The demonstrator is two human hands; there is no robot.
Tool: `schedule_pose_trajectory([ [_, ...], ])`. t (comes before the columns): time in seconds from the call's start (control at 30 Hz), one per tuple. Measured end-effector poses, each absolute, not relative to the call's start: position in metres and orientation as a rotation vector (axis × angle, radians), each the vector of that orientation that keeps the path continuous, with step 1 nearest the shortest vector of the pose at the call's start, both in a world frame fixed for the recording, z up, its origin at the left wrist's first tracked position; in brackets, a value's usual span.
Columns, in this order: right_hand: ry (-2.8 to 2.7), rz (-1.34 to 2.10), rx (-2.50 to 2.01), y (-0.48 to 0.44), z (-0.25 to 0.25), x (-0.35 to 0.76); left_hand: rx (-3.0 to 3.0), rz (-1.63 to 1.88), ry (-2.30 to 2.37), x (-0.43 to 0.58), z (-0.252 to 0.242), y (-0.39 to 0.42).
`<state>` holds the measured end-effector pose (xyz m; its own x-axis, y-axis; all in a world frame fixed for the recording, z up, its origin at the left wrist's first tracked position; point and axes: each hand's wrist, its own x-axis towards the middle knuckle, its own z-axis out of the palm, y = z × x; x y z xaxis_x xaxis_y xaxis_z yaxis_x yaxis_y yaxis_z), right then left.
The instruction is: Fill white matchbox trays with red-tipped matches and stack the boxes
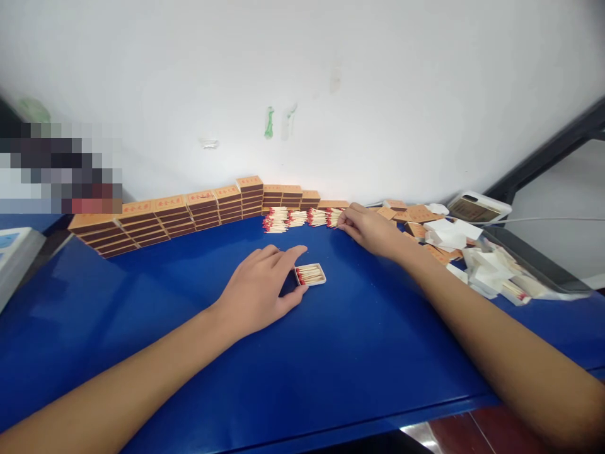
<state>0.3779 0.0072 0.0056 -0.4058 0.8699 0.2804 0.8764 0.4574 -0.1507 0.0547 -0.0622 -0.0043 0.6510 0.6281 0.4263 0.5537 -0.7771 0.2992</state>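
A small white matchbox tray (323, 275) filled with red-tipped matches lies on the blue table. My left hand (262, 287) rests beside it, thumb and index finger spread apart around its left end; the thumb lies close to the tray's near corner. Farther back, my right hand (363, 226) has its fingers pinched together at the right end of a row of loose match piles (297, 218). It appears to grip matches there, though the fingertips partly hide them.
Stacked orange matchboxes (172, 211) line the wall from the left to the middle. At the right lie scattered boxes (418, 214), white paper trays (486, 268), a phone (477, 207) with a white cable, and a dark flat panel. Part of a person blurs at the far left.
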Motion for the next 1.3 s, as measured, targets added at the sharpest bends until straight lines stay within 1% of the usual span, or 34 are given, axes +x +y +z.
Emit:
schedule_pose_trajectory([
  [0.53, -2.395, -0.078, -1.428, 0.008, 0.006, 0.377, 2.729, 0.781, 0.981, 0.054, -0.005, -0.062],
  [0.73, -2.395, -0.040, -1.474, 0.009, 0.005, 0.376, 2.723, 0.782, 0.986, 0.054, -0.004, -0.062],
  [1.0, -2.452, 0.036, -1.550, 0.001, 0.018, 0.383, 2.729, 0.776, 0.982, 0.055, -0.004, -0.063],
  [1.3, -2.376, 0.050, -1.468, 0.007, 0.011, 0.385, 2.718, 0.782, 0.982, 0.055, -0.004, -0.062],
])
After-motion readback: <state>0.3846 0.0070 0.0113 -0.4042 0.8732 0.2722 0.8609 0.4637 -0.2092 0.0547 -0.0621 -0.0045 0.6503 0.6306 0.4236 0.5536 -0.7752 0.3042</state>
